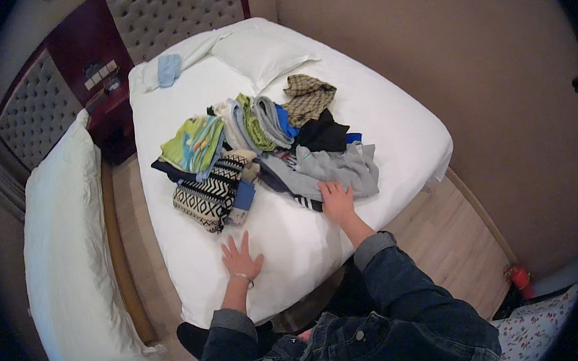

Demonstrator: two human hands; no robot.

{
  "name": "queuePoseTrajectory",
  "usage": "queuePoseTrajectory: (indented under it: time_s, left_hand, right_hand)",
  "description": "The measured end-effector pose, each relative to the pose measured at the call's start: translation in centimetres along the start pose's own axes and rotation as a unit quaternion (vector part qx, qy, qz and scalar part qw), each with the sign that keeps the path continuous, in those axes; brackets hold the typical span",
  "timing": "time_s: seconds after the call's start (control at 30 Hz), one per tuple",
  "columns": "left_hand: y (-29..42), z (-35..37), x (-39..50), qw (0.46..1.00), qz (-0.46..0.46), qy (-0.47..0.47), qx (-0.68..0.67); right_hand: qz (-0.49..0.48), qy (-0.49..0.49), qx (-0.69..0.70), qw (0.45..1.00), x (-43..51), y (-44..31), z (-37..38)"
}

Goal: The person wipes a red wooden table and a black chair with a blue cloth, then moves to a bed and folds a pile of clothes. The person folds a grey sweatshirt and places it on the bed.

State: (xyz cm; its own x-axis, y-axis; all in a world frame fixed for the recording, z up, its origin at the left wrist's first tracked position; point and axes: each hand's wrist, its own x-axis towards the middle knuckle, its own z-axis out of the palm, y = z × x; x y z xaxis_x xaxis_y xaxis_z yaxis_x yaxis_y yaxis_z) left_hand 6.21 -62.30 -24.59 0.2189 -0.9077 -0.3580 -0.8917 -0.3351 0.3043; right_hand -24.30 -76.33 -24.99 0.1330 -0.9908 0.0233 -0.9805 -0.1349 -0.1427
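Note:
My left hand (pixel 241 258) lies spread on the white bed sheet (pixel 294 251), fingers apart and holding nothing. Just beyond it are a black-and-white patterned cloth (pixel 201 197) and a blue item (pixel 244 195). My right hand (pixel 337 200) rests on the near edge of a crumpled grey garment (pixel 343 163); its fingertips touch the fabric. A black garment (pixel 323 132) and a brown checked cloth (pixel 309 96) lie behind the grey one. Rolled or folded green (pixel 254 124) and grey (pixel 271 121) clothes sit mid-bed, beside a folded green printed garment (pixel 194 143) at the left.
A white pillow (pixel 258 50) and a light blue cloth (pixel 169 70) are at the bed's head. Another bed (pixel 66 259) stands at the left, across a strip of wooden floor (pixel 143 232). A red fire extinguisher (pixel 521 280) is by the wall at the lower right.

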Motion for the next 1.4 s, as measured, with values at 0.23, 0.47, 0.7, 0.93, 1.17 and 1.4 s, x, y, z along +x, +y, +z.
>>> queuePoseTrajectory:
  time_s: [0.23, 0.47, 0.7, 0.93, 1.17, 1.4]
  left_hand:
    - [-2.0, 3.7, -0.8, 0.999, 0.009, -0.028, -0.017]
    - [1.3, -2.0, 2.5, 0.982, -0.057, 0.182, -0.017]
    - [1.9, -5.0, 9.1, 0.981, -0.071, 0.179, 0.009]
    - [1.1, -2.4, 17.7, 0.964, -0.056, 0.26, -0.005]
    - [0.9, -5.2, 22.5, 0.985, -0.12, 0.11, 0.057]
    - [-3.9, -1.0, 14.7, 0.966, 0.095, 0.213, -0.117]
  right_hand:
    - [-0.01, -0.056, 0.016, 0.998, -1.5, -1.1, -0.4]
    - [-0.075, -0.013, -0.034, 0.997, -0.3, -0.7, 1.3]
    - [-0.101, 0.056, -0.05, 0.992, 3.0, -0.3, 2.5]
    - [-0.033, -0.001, -0.03, 0.999, 8.4, -1.0, 4.5]
    - [-0.036, 0.02, -0.013, 0.999, 9.1, -1.3, 5.2]
    - [-0.017, -0.04, 0.146, 0.988, 7.3, 1.0, 2.4]
